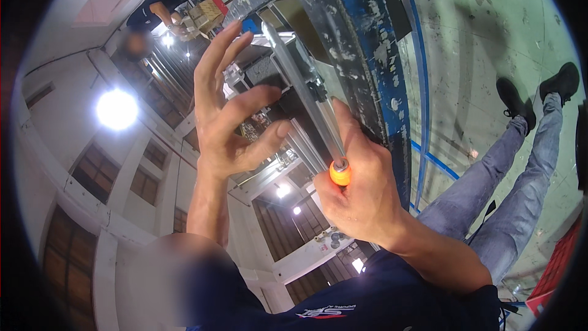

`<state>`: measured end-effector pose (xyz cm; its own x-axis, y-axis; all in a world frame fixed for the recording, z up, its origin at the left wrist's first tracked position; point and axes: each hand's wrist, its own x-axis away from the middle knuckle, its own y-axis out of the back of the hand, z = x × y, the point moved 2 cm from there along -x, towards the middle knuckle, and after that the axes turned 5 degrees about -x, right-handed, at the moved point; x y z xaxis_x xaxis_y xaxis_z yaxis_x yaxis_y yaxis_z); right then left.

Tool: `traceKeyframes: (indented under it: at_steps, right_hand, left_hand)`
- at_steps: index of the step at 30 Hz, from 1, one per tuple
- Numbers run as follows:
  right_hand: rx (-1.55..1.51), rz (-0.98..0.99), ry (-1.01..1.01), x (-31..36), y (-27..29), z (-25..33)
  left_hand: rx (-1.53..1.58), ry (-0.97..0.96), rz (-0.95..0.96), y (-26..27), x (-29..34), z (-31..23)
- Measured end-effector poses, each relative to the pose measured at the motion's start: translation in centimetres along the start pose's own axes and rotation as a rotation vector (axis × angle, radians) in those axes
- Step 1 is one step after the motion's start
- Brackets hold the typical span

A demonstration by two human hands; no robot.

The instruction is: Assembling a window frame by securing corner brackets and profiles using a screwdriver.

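My left hand (220, 116) is raised with its fingers spread and curved, and nothing shows between them. Its thumb and forefinger point toward a long shiny metal bar (297, 73), a short gap away. Closed round an orange-handled tool (340, 175) is my right hand (367, 187). A metal collar shows at the tool's rounded orange end; the rest is hidden in the fist, so its exact kind cannot be told. The right forefinger stretches along the bar's near end. Further slim metal profiles (306, 147) lie between the two hands.
Along the bar runs a worn blue-and-grey metal bench edge (367, 37). Blue frame rails (422, 73) stand beside it over a pale green floor (453, 37). Another person (165, 9) works at the upper left near cardboard boxes (208, 12). A red crate (557, 263) sits at the lower right.
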<state>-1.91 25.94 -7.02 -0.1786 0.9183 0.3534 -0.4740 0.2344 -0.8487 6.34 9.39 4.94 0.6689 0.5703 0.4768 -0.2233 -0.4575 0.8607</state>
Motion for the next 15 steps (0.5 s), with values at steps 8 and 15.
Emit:
traceKeyframes:
  at_steps: [8, 15]
  right_hand:
    - [0.020, 0.003, 0.039, 0.0, -0.1, 0.1]
    - [0.052, -0.050, 0.089, 0.0, -0.2, 0.0]
  left_hand:
    - [-0.147, -0.008, 0.024, -0.6, -0.7, -0.6]
    - [-0.128, -0.038, 0.022, -0.6, -1.9, -0.4]
